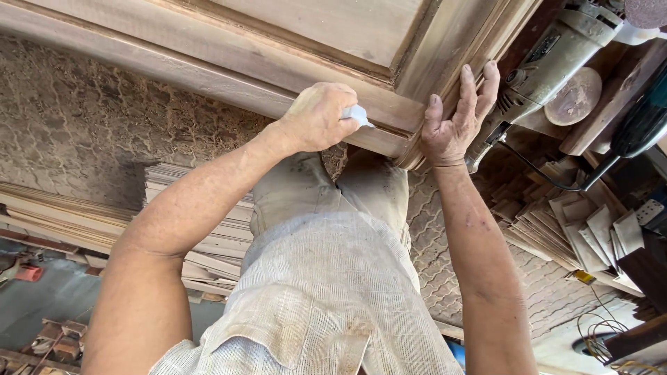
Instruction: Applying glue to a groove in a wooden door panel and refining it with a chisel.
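Observation:
A large moulded wooden door panel [229, 48] lies across the top of the view, its corner pointing toward me. My left hand [318, 117] is closed around a small white tube-like object [357, 114], whose tip touches the groove in the panel's edge moulding. My right hand [455, 118] rests flat with fingers spread against the corner of the panel, steadying it. Below the hands I see my own legs and pale shirt.
An angle grinder [549, 66] with a black cord lies at the upper right beside a round sanding disc [573, 96]. Stacked thin wood strips [201, 229] lie on the patterned paved floor at left. Loose wood offcuts [577, 229] pile up at right.

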